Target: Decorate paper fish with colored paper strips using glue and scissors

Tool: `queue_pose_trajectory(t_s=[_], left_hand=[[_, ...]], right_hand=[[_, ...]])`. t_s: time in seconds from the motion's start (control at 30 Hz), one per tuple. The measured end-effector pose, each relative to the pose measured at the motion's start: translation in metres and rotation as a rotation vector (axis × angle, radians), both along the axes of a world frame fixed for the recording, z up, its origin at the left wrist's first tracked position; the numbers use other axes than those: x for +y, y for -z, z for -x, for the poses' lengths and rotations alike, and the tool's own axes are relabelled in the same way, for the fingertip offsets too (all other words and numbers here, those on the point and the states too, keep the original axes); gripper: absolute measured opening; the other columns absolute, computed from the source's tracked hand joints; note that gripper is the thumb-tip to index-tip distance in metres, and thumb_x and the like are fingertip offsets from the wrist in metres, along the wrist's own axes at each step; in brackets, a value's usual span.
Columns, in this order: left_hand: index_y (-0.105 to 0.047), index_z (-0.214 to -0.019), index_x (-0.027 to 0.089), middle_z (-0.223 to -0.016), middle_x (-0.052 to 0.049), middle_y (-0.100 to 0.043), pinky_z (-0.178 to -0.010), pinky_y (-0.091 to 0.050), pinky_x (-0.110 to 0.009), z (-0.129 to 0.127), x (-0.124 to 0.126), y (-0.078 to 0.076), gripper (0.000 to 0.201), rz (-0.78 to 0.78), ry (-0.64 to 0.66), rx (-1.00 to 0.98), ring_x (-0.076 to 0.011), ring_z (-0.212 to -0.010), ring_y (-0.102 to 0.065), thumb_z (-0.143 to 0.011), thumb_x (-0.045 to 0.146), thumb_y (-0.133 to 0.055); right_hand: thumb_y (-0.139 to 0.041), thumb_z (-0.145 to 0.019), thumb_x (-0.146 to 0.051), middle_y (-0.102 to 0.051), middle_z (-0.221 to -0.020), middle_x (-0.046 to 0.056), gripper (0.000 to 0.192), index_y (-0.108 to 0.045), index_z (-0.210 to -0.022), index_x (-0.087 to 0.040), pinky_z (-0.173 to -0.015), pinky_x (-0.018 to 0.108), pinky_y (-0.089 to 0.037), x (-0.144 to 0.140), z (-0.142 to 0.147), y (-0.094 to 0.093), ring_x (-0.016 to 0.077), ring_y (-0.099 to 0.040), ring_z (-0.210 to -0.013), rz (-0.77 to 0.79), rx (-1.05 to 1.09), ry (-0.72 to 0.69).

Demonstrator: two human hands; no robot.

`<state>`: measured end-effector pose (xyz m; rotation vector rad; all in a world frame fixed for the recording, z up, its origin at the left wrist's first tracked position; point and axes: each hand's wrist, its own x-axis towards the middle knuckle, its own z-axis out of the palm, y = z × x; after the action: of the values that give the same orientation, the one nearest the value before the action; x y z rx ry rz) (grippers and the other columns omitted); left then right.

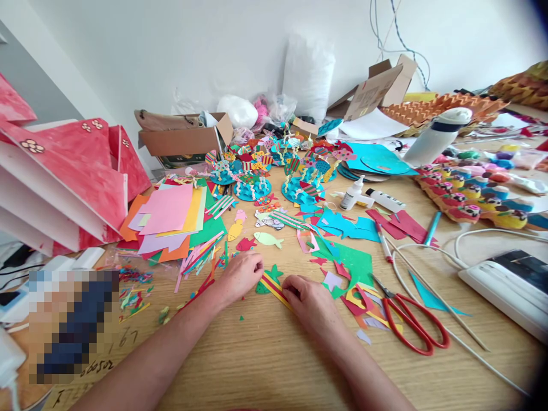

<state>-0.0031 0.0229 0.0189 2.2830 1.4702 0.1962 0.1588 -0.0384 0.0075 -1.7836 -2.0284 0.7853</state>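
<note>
A paper strip with red and yellow stripes (274,288) runs slantwise between my hands, over a green paper fish (274,275) lying on the table. At the strip's upper left end my left hand (242,278) is closed, its fingertips curled down on it. My right hand (311,299) pinches the lower right part between thumb and fingers. Just beyond lie a pale green paper fish (268,239), a red one (246,244) and a yellow one (235,230). The fingertips of my left hand are partly hidden.
Red-handled scissors (415,322) lie at right among paper scraps (359,297), near a white cable (396,268). Coloured paper sheets (166,208) are stacked at left. A glue bottle (352,194) stands behind, beside blue discs bearing paper fish (302,191).
</note>
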Motion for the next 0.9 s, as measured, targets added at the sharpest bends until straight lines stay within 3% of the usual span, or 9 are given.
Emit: queue_pose_trajectory(t_s=[0.9], left_hand=[[-0.049, -0.061, 0.016, -0.065, 0.001, -0.05, -0.057, -0.031, -0.022, -0.0017, -0.0011, -0.0009, 0.015, -0.01, 0.009, 0.039, -0.0109, -0.063, -0.045, -0.071, 0.009, -0.041]], right_hand=[[-0.041, -0.077, -0.013, -0.063, -0.075, 0.001, 0.02, -0.059, -0.073, -0.021, -0.059, 0.018, -0.035, -0.0009, 0.0006, -0.0033, 0.0117, -0.056, -0.069, -0.01, -0.03, -0.027]])
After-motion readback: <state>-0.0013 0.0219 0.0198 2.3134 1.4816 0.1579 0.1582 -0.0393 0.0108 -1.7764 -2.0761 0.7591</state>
